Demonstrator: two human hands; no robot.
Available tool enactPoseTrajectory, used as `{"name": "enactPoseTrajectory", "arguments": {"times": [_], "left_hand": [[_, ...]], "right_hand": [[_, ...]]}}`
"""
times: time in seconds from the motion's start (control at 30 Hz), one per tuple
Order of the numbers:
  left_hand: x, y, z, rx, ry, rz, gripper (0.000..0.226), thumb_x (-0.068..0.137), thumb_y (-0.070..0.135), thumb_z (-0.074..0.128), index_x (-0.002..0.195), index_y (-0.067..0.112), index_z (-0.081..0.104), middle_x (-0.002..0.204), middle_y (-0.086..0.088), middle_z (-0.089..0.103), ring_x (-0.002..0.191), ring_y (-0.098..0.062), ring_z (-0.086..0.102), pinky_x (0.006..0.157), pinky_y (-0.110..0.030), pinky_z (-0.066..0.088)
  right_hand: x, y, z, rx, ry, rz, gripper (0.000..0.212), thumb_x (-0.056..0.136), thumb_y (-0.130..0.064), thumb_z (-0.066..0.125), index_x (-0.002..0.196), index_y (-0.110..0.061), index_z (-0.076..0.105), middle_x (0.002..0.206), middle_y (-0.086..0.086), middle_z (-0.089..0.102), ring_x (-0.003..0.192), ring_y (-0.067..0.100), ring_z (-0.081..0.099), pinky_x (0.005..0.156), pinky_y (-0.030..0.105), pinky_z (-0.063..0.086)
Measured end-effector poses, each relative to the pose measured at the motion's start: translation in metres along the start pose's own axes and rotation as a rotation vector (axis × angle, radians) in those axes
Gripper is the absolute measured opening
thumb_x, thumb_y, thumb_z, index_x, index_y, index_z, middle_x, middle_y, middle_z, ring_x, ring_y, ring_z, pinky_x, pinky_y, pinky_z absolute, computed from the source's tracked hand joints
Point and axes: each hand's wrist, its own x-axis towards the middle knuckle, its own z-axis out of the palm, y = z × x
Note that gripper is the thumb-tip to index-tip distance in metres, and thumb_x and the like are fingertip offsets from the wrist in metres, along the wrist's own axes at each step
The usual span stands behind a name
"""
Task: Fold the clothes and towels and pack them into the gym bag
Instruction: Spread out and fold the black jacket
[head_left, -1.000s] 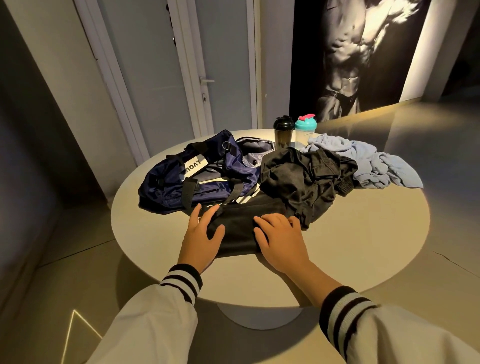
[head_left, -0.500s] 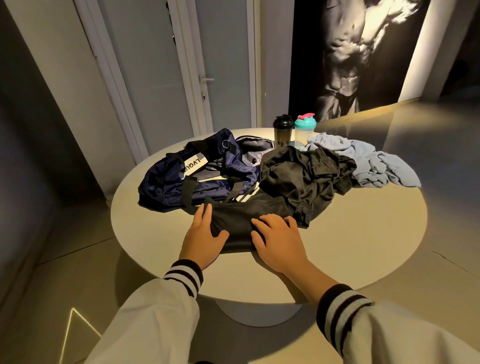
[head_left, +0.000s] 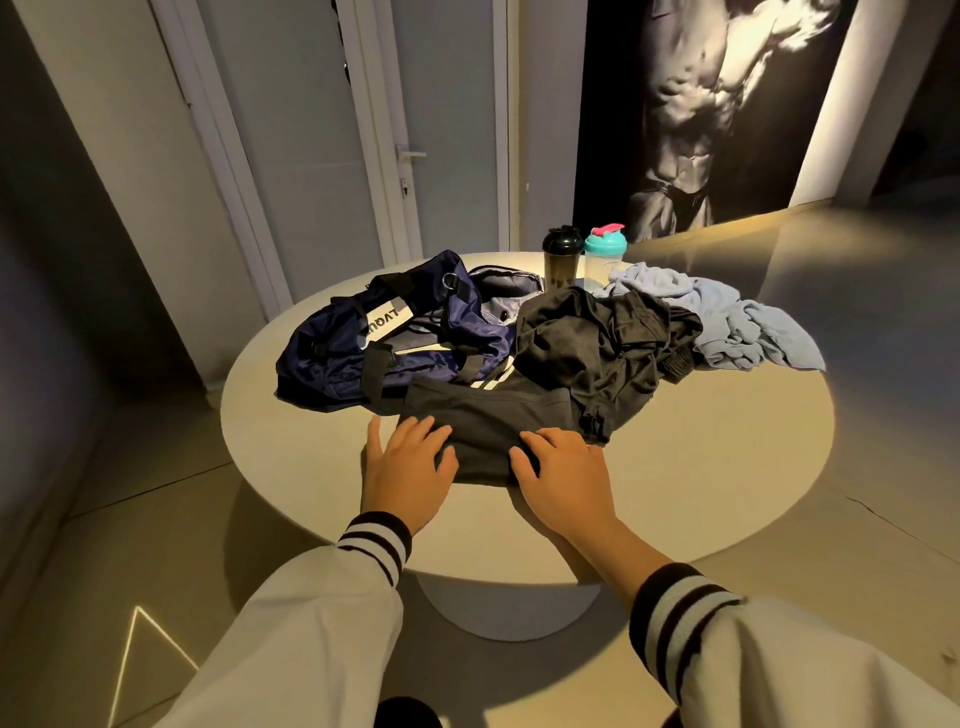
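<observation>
Both arms reach forward from the bottom of the view in pale sleeves (head_left: 311, 623) with striped cuffs (head_left: 376, 540). The left grip (head_left: 405, 467) lies palm down, fingers (head_left: 415, 431) straight and spread, thumb out to the right. The right grip (head_left: 563, 480) lies palm down near it, fingers slightly bent, forearm partly bare.

Pretty dim room overall, with warm yellowish light coming in low from about 2 o'clock. It washes over the floor (head_left: 857, 270) and the 3 o'clock half of the round table (head_left: 727, 467), while the 9 o'clock side sinks into grey shadow. The table drops a big soft shadow toward 6 o'clock. The black clothes (head_left: 597, 353) lose nearly all detail. Wide-angle bend curves the door frame (head_left: 218, 156) at 10 o'clock, and the sleeves (head_left: 311, 623) at 6 o'clock look soft.
</observation>
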Motion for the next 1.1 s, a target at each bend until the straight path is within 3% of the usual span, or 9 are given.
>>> {"name": "enactPoseTrajectory", "arguments": {"times": [0.13, 0.3, 0.4, 0.5, 0.57, 0.7, 0.83, 0.97, 1.1], "left_hand": [[-0.012, 0.017, -0.007, -0.048, 0.084, 0.052, 0.036, 0.103, 0.039, 0.04, 0.135, 0.034, 0.056, 0.143, 0.009, 0.052, 0.13, -0.017, 0.041, 0.112, -0.042, 0.022], [-0.03, 0.039, -0.013, -0.33, -0.108, 0.092, 0.043, 0.101, 0.053, 0.035, 0.141, 0.041, 0.046, 0.145, 0.017, 0.048, 0.135, -0.007, 0.035, 0.117, -0.039, 0.012], [-0.033, 0.039, -0.013, -0.331, -0.196, 0.093, 0.042, 0.103, 0.046, 0.036, 0.145, 0.042, 0.042, 0.154, 0.015, 0.038, 0.144, -0.008, 0.026, 0.123, -0.043, 0.003], [-0.036, 0.038, -0.015, -0.369, -0.225, 0.125, 0.04, 0.106, 0.033, 0.035, 0.144, 0.042, 0.043, 0.156, 0.016, 0.036, 0.148, -0.006, 0.018, 0.124, -0.044, -0.005], [-0.042, 0.038, -0.016, -0.371, -0.168, 0.138, 0.037, 0.105, 0.035, 0.036, 0.14, 0.042, 0.048, 0.154, 0.018, 0.037, 0.148, -0.007, 0.016, 0.123, -0.04, -0.002], [-0.058, 0.031, -0.018, -0.446, -0.161, 0.211, 0.051, 0.091, 0.066, 0.039, 0.135, 0.044, 0.051, 0.144, 0.021, 0.045, 0.138, -0.006, 0.031, 0.117, -0.033, 0.017], [-0.063, 0.025, -0.023, -0.447, -0.295, 0.326, 0.078, 0.076, 0.083, 0.052, 0.143, 0.045, 0.041, 0.153, 0.019, 0.036, 0.143, -0.003, 0.024, 0.124, -0.043, 0.01], [-0.065, 0.029, -0.032, -0.326, -0.401, 0.389, 0.095, 0.069, 0.079, 0.066, 0.15, 0.043, 0.032, 0.159, 0.016, 0.024, 0.148, -0.007, 0.011, 0.124, -0.044, -0.002], [-0.072, 0.027, -0.034, -0.414, -0.315, 0.378, 0.072, 0.079, 0.067, 0.068, 0.142, 0.039, 0.048, 0.151, 0.015, 0.041, 0.142, -0.005, 0.026, 0.121, -0.034, 0.007]], "right_hand": [[-0.006, 0.0, -0.007, 0.149, 0.0, 0.011, 0.046, 0.101, -0.05, 0.042, 0.136, -0.026, 0.06, 0.127, -0.005, 0.064, 0.116, 0.02, 0.053, 0.098, 0.036, 0.044], [-0.018, 0.003, -0.015, 0.439, 0.016, 0.016, 0.037, 0.099, -0.04, 0.052, 0.133, -0.03, 0.063, 0.124, -0.007, 0.068, 0.112, 0.015, 0.059, 0.098, 0.036, 0.046], [-0.024, 0.006, -0.016, 0.286, 0.089, -0.029, 0.042, 0.095, -0.044, 0.048, 0.135, -0.037, 0.06, 0.13, -0.008, 0.059, 0.122, 0.019, 0.048, 0.096, 0.036, 0.036], [-0.028, 0.006, -0.017, 0.169, -0.006, 0.073, 0.039, 0.098, -0.05, 0.043, 0.132, -0.039, 0.059, 0.14, -0.009, 0.048, 0.136, 0.016, 0.035, 0.104, 0.044, 0.024], [-0.032, 0.004, -0.017, 0.118, -0.057, 0.088, 0.039, 0.099, -0.054, 0.039, 0.126, -0.039, 0.064, 0.134, -0.011, 0.054, 0.13, 0.014, 0.041, 0.102, 0.044, 0.024], [-0.039, 0.002, -0.024, 0.076, -0.087, 0.159, 0.042, 0.098, -0.059, 0.035, 0.124, -0.04, 0.063, 0.119, -0.009, 0.052, 0.115, 0.017, 0.041, 0.089, 0.039, 0.028], [-0.043, 0.001, -0.029, 0.107, -0.077, 0.196, 0.04, 0.097, -0.056, 0.039, 0.123, -0.038, 0.064, 0.106, -0.007, 0.05, 0.105, 0.017, 0.048, 0.084, 0.038, 0.029], [-0.048, 0.004, -0.034, 0.183, -0.096, 0.199, 0.038, 0.098, -0.051, 0.041, 0.123, -0.037, 0.066, 0.102, -0.007, 0.05, 0.097, 0.014, 0.048, 0.086, 0.038, 0.029], [-0.052, 0.005, -0.039, 0.301, -0.042, 0.162, 0.027, 0.098, -0.046, 0.05, 0.109, -0.039, 0.073, 0.104, -0.01, 0.053, 0.104, 0.013, 0.045, 0.086, 0.036, 0.028]]}}
